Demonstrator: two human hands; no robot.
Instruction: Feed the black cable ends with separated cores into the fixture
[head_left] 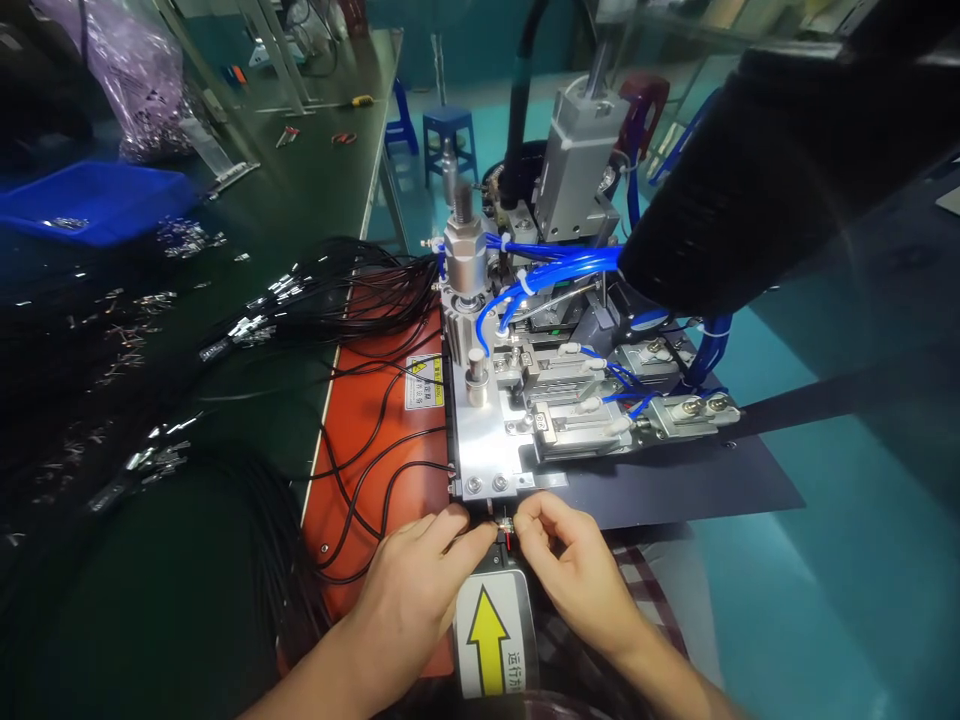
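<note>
My left hand [416, 570] is at the front end of the bench machine [480, 440], its fingers curled and thumb pressed in towards the forefinger. Facing it, my right hand [570, 550] has thumb and forefinger closed in a pinch. A tiny metallic connector-like part [505, 523] with a bit of red shows between the two sets of fingertips. It sits just above a black guide block [497, 553]. The fingers cover most of what each hand grips. Below them is a white label with a yellow arrow [489, 640].
Black cables [360, 270] run over the orange base [375, 400] onto the dark green table [300, 160] at left. A blue tray [97, 205] and a plastic bag [135, 80] stand there. Blue air tubes [559, 270] and a thick black hose [720, 190] reach over the machine.
</note>
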